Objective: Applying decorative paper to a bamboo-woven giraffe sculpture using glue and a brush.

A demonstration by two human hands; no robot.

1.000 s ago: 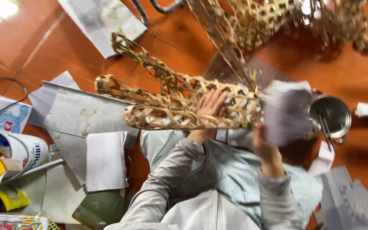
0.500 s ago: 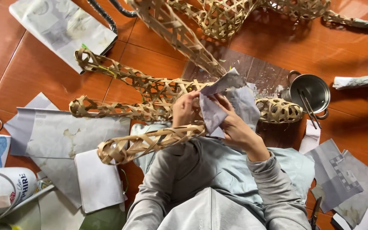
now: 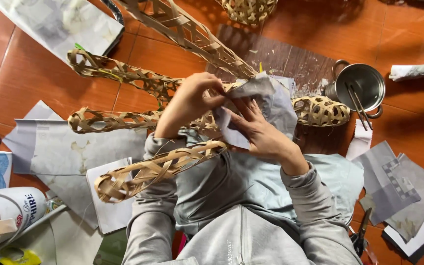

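— Overall, what occupies the largest area?

— Floor (image 3: 30, 73): orange-brown tile, with grey paper sheets (image 3: 69, 147) lying flat at the person's left. A dark board (image 3: 290, 61) lies ahead of the hands.

— Next item?

— Woven bamboo frame (image 3: 138, 120): an open-lattice structure with several long limbs. One limb runs up toward the top edge, two extend left, and one loops down over the lap. The frame is held above the lap, in front of the grey sweatshirt.

— Hand status?

— Left hand (image 3: 190, 100): fingers curled, pinching the edge of the paper piece (image 3: 266, 103) against the frame. Right hand (image 3: 258, 130): fingers extended and pressed flat onto the same paper, holding it on the lattice. The two hands touch at the paper.

— Smaller items?

— Metal cup (image 3: 361, 88): stands right of the frame, with a thin tool resting in it. Scissors (image 3: 361, 230) lie near the right elbow, just beside the paper scraps (image 3: 393, 186).
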